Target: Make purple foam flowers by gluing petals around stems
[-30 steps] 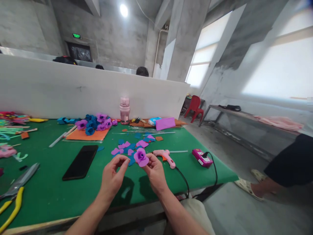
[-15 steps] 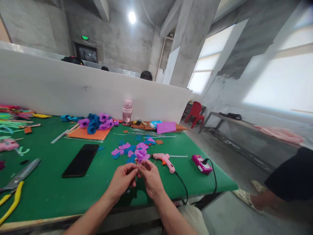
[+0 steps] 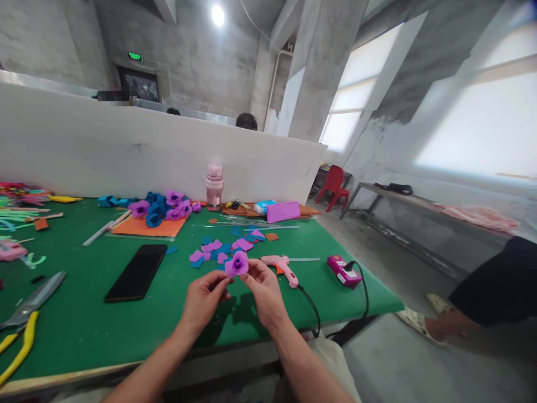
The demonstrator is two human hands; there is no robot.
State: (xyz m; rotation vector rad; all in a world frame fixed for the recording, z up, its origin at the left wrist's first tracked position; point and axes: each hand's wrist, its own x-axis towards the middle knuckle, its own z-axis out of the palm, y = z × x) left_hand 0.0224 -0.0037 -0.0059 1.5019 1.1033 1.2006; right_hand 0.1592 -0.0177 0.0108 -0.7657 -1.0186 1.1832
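- My left hand [image 3: 204, 299] and right hand [image 3: 263, 291] both pinch the purple flower [image 3: 236, 263], so it stays up off the desk [image 3: 104, 330].
- The glue gun [image 3: 280, 267] lies at 2 o'clock, close by.

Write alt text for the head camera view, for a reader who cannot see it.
Two bare hands, left hand and right hand, hold a small purple foam rose above a green table. Behind it lie loose purple and blue petals, a pink glue gun, a black phone and a heap of finished roses.
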